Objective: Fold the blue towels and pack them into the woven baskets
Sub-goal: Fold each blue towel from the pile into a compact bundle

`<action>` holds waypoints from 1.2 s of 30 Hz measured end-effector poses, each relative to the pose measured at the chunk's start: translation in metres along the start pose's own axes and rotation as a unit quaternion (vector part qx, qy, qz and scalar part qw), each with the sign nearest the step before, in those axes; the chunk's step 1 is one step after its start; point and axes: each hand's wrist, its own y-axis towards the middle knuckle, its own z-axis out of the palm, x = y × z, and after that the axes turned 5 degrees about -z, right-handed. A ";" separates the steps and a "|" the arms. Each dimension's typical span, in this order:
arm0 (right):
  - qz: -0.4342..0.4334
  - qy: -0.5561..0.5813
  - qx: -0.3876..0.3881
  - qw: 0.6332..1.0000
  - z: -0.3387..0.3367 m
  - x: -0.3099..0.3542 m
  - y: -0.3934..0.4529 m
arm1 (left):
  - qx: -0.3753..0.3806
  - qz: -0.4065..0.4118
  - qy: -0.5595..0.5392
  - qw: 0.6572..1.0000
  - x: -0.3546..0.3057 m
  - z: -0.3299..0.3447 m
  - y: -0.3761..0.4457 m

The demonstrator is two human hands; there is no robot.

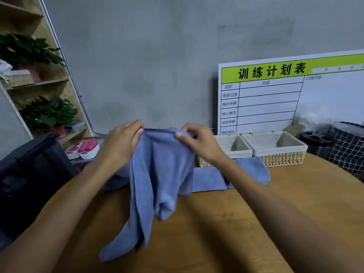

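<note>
We see a round wooden table (256, 223) with a blue towel (157, 184) held up above it, its lower end trailing onto the wood. More blue towels (208, 179) lie behind, before two lined woven baskets (283, 158) (both look unfilled). Our left hand (120, 142) and right hand (199, 143) each pinch the towel's top edge.

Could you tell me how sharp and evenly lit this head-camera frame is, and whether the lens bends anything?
Head view: soft, even light, no glare; the forearms throw faint shadows on the table. Wide-angle distortion bows the table edge and tilts the shelf. The held towel and both hands, left and right, look slightly soft; the board lettering stays legible.
</note>
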 end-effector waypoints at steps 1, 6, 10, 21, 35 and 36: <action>-0.010 -0.002 -0.015 1.000 -0.015 0.009 0.008 | -0.002 0.028 0.074 0.997 0.008 -0.006 0.005; -0.060 -0.126 -0.029 0.990 -0.050 0.037 0.032 | 0.072 -0.058 0.001 0.996 0.003 0.026 0.003; -0.022 -0.272 -0.001 0.962 -0.067 0.021 0.014 | 0.207 -0.131 -0.149 0.958 -0.019 0.086 -0.043; 0.051 -0.335 -0.064 0.939 -0.159 -0.009 -0.074 | 0.013 -0.113 -0.196 0.974 -0.026 0.030 -0.043; -0.016 -0.332 -0.135 0.933 -0.185 0.040 -0.086 | -0.098 0.006 -0.149 0.984 -0.061 -0.024 -0.037; -0.020 -0.328 -0.131 0.935 -0.186 0.046 -0.095 | -0.096 0.018 -0.155 0.983 -0.066 -0.030 -0.044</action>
